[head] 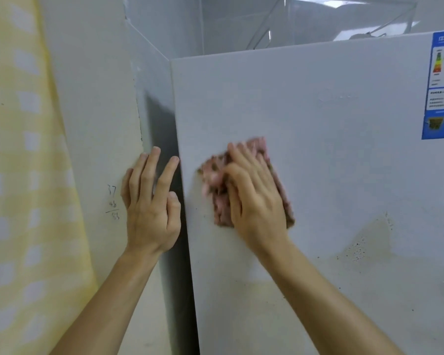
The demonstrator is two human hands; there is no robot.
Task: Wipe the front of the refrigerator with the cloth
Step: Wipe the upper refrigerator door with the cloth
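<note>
The right hand (254,198) lies flat on the pink cloth (219,201), its grip apart, straight fingers pressing it against the white refrigerator front (318,162) near the door's left edge. The left hand (151,211), grip also apart with fingers spread, rests by the wall (95,98) at the refrigerator's side. A brownish stain (369,239) marks the door lower right

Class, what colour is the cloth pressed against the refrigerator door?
The cloth is pink with brownish patches; the head view shows it.
</note>
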